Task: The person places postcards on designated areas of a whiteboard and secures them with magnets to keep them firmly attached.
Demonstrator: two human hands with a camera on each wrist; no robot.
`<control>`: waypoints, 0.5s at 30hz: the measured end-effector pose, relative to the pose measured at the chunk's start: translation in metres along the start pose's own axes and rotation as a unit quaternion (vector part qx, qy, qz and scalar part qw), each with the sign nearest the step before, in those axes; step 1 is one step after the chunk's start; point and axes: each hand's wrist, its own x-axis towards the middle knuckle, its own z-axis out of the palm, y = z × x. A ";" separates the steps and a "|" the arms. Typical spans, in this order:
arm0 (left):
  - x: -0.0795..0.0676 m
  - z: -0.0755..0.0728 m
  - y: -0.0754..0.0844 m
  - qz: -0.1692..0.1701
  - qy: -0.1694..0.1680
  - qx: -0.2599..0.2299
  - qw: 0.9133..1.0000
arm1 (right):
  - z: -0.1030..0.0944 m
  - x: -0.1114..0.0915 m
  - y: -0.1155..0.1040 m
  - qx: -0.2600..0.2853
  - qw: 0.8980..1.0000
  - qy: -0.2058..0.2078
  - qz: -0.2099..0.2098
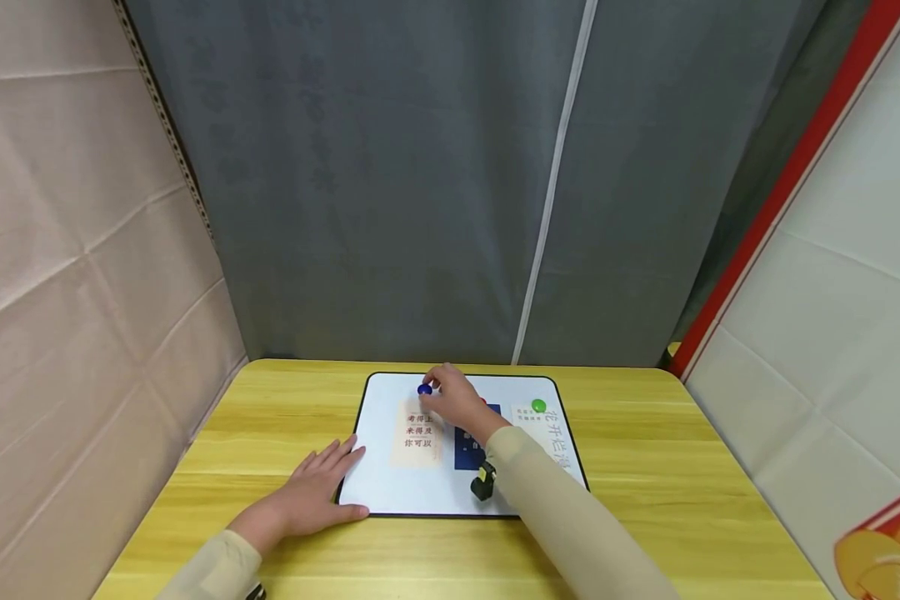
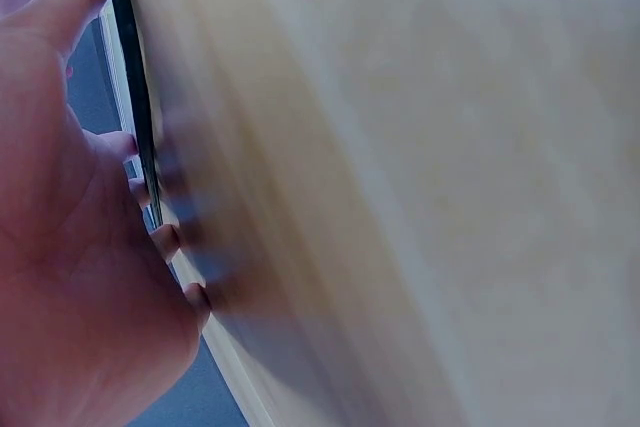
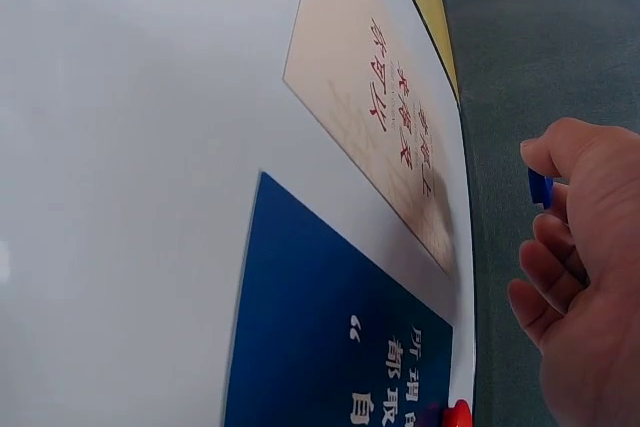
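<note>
A whiteboard (image 1: pixel 378 487) with a black rim lies flat on the table. My left hand (image 1: pixel 315 487) rests at its left edge, fingers spread and straight; the left wrist view shows fingertips along the black rim. Between thumb and index finger, my right hand (image 1: pixel 453 396) pinches a blue round magnet (image 3: pixel 540 187) near the top of a cream card (image 1: pixel 418 446) with printed characters. In the right wrist view the magnet appears off the board. Beside that card is a dark blue card (image 1: pixel 467 454), partly covered by the right arm, with a red magnet (image 3: pixel 458 414) at its top edge.
A green magnet (image 1: pixel 538 406) sits on a white card (image 1: pixel 528 414) at the board's right. The yellow wood-grain table (image 1: pixel 645 467) surrounds the board. A grey curtain (image 1: pixel 390 208) hangs behind, with pale cloth walls (image 1: pixel 82 292) at the sides.
</note>
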 end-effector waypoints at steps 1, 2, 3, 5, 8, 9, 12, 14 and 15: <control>0.000 0.000 0.000 0.000 0.000 0.000 1.000 | 0.000 0.000 -0.001 0.001 1.000 0.000 0.000; 0.000 0.000 0.000 -0.001 -0.001 -0.001 1.000 | 0.000 0.001 -0.001 0.002 1.000 0.000 0.000; 0.000 0.000 0.000 -0.002 -0.001 -0.002 1.000 | 0.001 0.001 -0.002 0.003 1.000 0.000 0.000; 0.000 0.000 0.000 -0.003 -0.002 -0.003 1.000 | 0.001 0.001 -0.003 0.007 1.000 0.000 -0.001; 0.000 0.000 0.000 -0.003 -0.003 -0.003 1.000 | 0.004 0.001 -0.002 0.001 1.000 0.000 -0.007; 0.000 0.000 0.000 -0.003 -0.003 -0.002 1.000 | 0.005 0.001 -0.002 -0.007 1.000 -0.001 -0.010; 0.000 0.000 0.001 -0.004 -0.003 -0.002 1.000 | 0.009 0.002 -0.001 -0.025 1.000 -0.005 -0.011; -0.001 -0.001 0.002 -0.005 -0.003 -0.003 1.000 | 0.011 0.002 0.000 -0.039 0.999 -0.008 -0.009; -0.001 -0.001 0.002 -0.005 -0.003 -0.003 1.000 | 0.012 0.002 0.001 -0.041 0.999 -0.009 -0.008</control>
